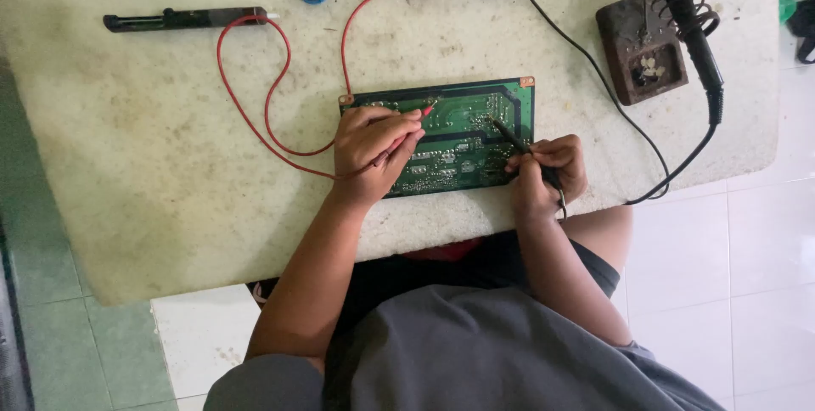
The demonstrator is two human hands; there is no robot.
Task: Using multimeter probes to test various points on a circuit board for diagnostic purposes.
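Left hand [371, 152] presses red probe [427, 109], right hand [543, 175] black probe [508, 135], on circuit board [458, 126].

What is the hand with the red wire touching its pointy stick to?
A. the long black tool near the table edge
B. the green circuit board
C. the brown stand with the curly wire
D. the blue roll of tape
B: the left hand holds the red probe with its tip on the green circuit board, while the right hand holds a black probe on the same board.
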